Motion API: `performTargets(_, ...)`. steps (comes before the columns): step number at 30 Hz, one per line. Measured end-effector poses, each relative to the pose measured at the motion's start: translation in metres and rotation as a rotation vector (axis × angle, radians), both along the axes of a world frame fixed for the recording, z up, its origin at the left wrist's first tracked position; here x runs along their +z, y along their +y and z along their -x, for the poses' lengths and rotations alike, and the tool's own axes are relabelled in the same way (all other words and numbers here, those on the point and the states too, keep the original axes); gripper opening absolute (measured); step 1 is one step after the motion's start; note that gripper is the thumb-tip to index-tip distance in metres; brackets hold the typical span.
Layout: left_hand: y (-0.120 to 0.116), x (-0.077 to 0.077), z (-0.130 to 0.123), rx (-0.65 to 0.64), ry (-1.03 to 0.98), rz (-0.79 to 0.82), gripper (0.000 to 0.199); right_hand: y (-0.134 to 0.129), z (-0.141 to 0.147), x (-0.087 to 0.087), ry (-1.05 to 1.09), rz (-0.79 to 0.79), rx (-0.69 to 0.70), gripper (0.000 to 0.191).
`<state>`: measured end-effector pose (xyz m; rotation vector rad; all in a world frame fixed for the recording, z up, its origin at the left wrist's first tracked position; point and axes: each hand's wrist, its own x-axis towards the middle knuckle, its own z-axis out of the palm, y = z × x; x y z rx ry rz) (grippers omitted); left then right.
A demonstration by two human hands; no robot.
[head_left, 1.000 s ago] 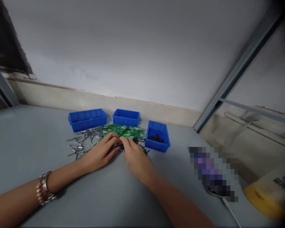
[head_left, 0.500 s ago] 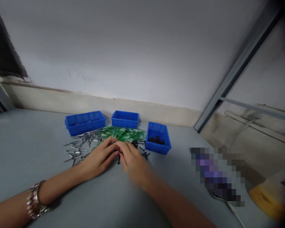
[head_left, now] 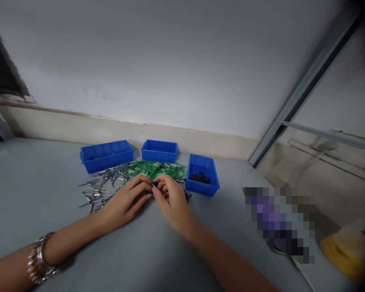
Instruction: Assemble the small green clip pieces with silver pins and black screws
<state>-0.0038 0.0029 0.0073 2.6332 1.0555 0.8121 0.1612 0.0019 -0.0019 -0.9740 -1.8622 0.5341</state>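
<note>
My left hand [head_left: 126,200] and my right hand [head_left: 174,202] meet over the middle of the grey table, their bent fingertips almost touching. Both are closed in a pinch around something small and dark, mostly hidden by the fingers. Just beyond them lies a heap of green-and-clear plastic packets [head_left: 155,168]. Silver blind rivets or similar metal pins [head_left: 95,194] are scattered left of my left hand. A few black screws [head_left: 187,197] lie partly hidden beside my right hand.
A long blue bin [head_left: 108,160] with a few pins and another blue bin [head_left: 159,156] stand behind the packets. At right, a third blue bin [head_left: 202,188] holds black screws. A blurred-out object with a cable [head_left: 301,271] lies far right, near a yellow container [head_left: 342,255].
My right hand has turned and raised its fingers, so a gap shows between thumb and fingers. My left hand has stayed nearly in place. The view has shifted slightly.
</note>
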Motion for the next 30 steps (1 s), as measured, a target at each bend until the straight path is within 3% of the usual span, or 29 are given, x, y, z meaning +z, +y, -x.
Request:
performTargets(2, 0.0001, -0.0001, 0.0003, 0.011, -0.007, -0.018, 0.014, 0.0003, -0.0007, 0.0008, -0.011, 0.008, -0.025, 0.01)
performTargets(8, 0.0, -0.0008, 0.0006, 0.02, -0.024, -0.066, 0.014, 0.0021, -0.0009, 0.0005, -0.101, 0.077, -0.062, 0.033)
performTargets(21, -0.002, -0.0009, 0.0008, 0.017, -0.029, -0.118, 0.014, 0.0055, -0.0002, -0.0021, -0.108, 0.077, -0.039, 0.035)
performTargets(30, -0.0024, 0.0015, 0.0001, 0.053, 0.025, -0.06, 0.014, 0.004, 0.0001, -0.0022, -0.038, 0.031, -0.022, 0.031)
